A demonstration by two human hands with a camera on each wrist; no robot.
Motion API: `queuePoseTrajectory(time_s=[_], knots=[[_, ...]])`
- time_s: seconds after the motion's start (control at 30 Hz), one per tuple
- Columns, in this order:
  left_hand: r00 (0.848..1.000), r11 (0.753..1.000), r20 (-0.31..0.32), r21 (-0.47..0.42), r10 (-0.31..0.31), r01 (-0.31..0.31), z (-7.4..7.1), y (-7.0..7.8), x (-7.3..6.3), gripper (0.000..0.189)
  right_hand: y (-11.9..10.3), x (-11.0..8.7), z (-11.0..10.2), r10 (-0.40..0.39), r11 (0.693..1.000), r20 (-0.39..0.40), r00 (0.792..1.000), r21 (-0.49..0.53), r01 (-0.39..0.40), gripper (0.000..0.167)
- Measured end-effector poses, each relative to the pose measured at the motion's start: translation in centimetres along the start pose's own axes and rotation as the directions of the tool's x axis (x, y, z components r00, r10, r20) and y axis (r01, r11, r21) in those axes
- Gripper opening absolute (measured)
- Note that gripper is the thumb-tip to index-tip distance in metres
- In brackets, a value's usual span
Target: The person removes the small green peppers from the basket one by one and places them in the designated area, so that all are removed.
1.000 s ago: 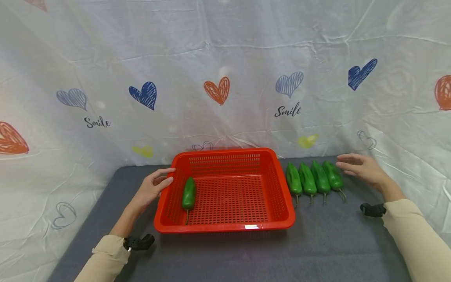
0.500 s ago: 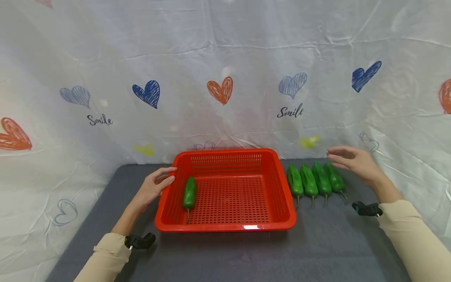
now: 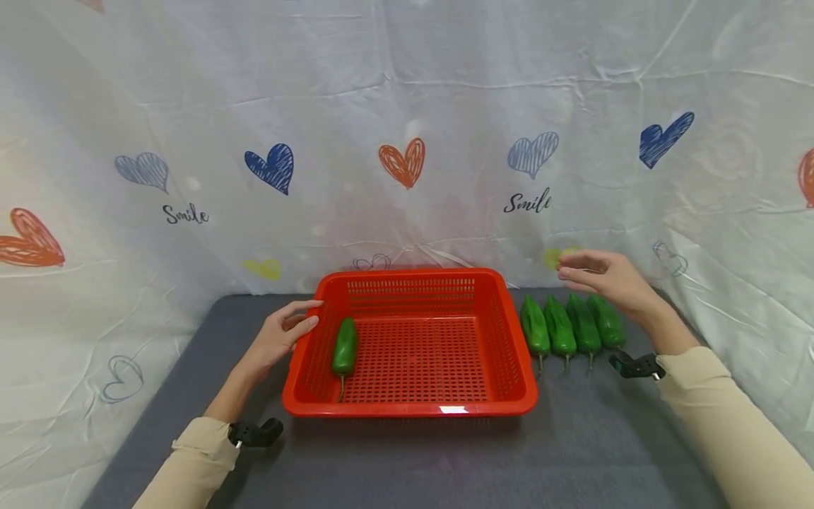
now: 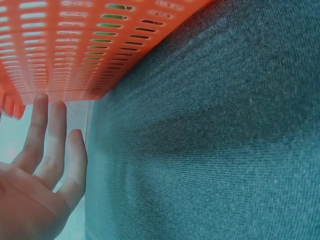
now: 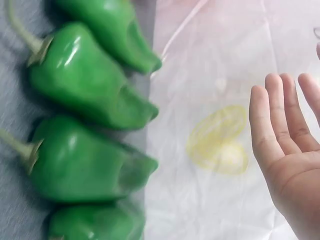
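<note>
A red plastic basket (image 3: pixel 407 409) with slotted walls stands mid-table, one green pepper (image 3: pixel 345 346) lying along its left side. At the basket's left rim rests my left hand (image 3: pixel 280 338), its fingertips on the edge; in the left wrist view its relaxed fingers reach along the outer wall. Several green peppers (image 3: pixel 560 331) lie in a row to the right of the basket, stems toward me. My right hand (image 3: pixel 609 280) hovers over the far ends of this row with nothing in it. The right wrist view has its fingers extended, apart from the peppers (image 5: pixel 95 165).
A dark grey cloth (image 3: pixel 407 466) covers the table. Directly behind the table hangs a white curtain (image 3: pixel 343 141) printed with hearts, close to the far rim of the basket and the pepper tips. Black wrist cameras are strapped to both wrists.
My right hand has lifted and moved left, from beside the rightmost pepper to above the row. My left hand stays at the basket rim; the peppers keep their places.
</note>
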State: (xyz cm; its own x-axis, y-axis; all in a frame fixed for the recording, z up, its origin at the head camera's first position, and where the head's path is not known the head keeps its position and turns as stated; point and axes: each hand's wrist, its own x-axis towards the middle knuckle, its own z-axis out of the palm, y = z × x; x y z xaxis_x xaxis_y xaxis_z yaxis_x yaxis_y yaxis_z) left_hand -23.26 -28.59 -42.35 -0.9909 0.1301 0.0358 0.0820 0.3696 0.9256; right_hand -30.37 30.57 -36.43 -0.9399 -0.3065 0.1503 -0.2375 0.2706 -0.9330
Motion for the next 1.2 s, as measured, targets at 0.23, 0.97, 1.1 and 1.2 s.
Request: queuePoseTrajectory(time_s=[0.23, 0.97, 1.1, 1.2], knots=[[1.0, 1.0, 0.004, -0.007, 0.008, -0.007, 0.0, 0.1, -0.2, 0.05, -1.5, 1.3, 1.7, 0.018, 1.0, 0.004, 1.0, -0.005, -0.018, 0.049], [1.0, 0.999, -0.003, -0.03, 0.03, -0.03, 0.1, 0.2, -0.3, 0.049, -5.2, 5.4, 7.2, -0.087, 0.995, 0.15, 0.985, 0.058, 0.079, 0.041], [1.0, 0.999, -0.006, -0.02, 0.029, -0.029, 0.1, 0.2, -0.3, 0.049, -5.8, 6.1, 8.5, -0.111, 0.992, 0.162, 0.98, 0.082, 0.099, 0.037], [1.0, 1.0, -0.004, -0.016, 0.023, -0.023, 0.1, 0.2, -0.3, 0.05, -6.4, 6.5, 9.6, -0.133, 0.989, 0.183, 0.974, 0.086, 0.119, 0.036]])
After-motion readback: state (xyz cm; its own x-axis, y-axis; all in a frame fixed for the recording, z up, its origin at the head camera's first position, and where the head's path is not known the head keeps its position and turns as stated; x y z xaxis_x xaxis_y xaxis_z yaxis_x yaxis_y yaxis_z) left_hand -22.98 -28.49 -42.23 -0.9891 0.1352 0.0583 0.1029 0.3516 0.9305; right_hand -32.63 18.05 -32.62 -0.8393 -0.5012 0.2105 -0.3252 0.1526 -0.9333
